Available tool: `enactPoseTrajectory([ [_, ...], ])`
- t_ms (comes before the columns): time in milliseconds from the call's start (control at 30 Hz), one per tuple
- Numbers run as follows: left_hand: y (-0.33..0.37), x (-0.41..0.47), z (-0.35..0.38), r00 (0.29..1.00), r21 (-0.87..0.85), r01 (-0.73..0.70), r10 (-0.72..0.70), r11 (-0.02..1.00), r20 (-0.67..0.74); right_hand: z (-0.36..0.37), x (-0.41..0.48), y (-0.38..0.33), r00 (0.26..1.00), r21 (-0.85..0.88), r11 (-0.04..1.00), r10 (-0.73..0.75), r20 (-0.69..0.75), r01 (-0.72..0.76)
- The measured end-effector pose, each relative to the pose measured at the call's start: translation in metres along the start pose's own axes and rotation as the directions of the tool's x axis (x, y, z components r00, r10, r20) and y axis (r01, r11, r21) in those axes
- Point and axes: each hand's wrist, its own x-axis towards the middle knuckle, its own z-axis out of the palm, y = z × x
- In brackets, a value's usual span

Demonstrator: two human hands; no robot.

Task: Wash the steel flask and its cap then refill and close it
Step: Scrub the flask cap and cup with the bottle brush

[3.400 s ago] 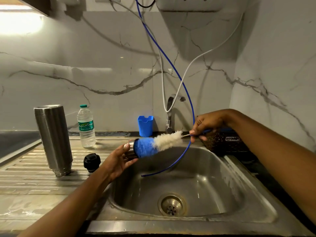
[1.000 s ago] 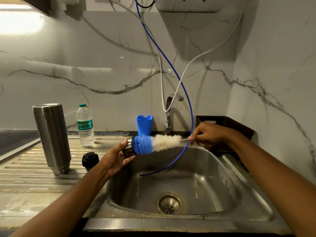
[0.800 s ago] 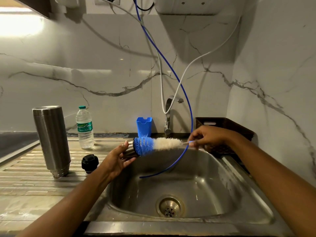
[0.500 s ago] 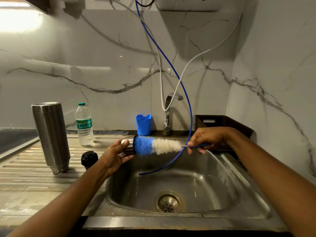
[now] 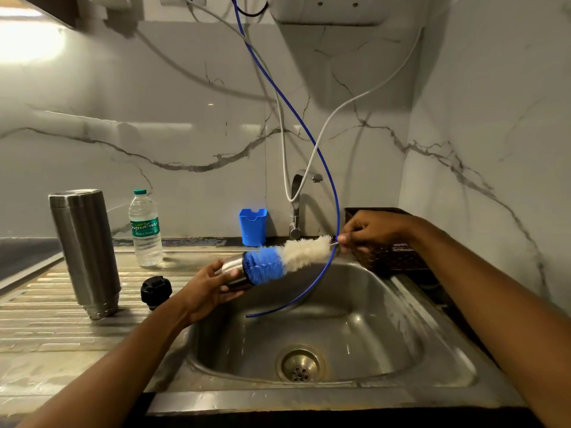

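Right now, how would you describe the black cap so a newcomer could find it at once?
Start at the steel sink and look to the ribbed drainboard on its left. Between the tall steel flask and the left hand sits the black cap, the only small, dark, squat thing there.

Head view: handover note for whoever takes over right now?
Left hand grips the steel cap over the sink. Right hand pinches the brush handle, blue bristles at the cap's mouth.
Steel flask stands on the drainboard, apparently mouth down; black stopper beside it.
Done: cap scrub under way; flask washed or not, cannot tell.
Left: rinse, refill, close.
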Motion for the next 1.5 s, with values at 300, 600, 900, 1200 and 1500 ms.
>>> enactPoseTrajectory([
  [300, 0.001, -0.004, 0.007, 0.979, 0.232, -0.200, 0.200, 0.952, 0.024, -0.038, -0.010, -0.002, 0.964, 0.128, 0.991, 0.004, 0.264, -0.039],
  [600, 0.002, -0.003, 0.014, 0.993, -0.229, -0.077, 0.055, 0.970, -0.100, -0.026, -0.036, 0.030, 0.995, 0.130, 0.990, 0.058, -0.076, -0.048],
  [900, 0.004, -0.005, 0.026, 0.999, -0.451, 0.016, -0.031, 0.892, -0.025, 0.056, -0.025, 0.061, 0.921, 0.284, 0.956, 0.041, -0.389, 0.077],
  [1200, 0.000, -0.002, 0.032, 0.999, -0.425, 0.012, -0.026, 0.905, -0.028, 0.081, -0.002, 0.062, 0.897, 0.236, 0.963, -0.014, -0.442, 0.131],
  [1500, -0.004, -0.002, 0.033, 0.999, -0.497, 0.018, -0.037, 0.868, -0.028, 0.095, 0.006, 0.071, 0.919, 0.254, 0.963, 0.015, -0.393, 0.093],
])
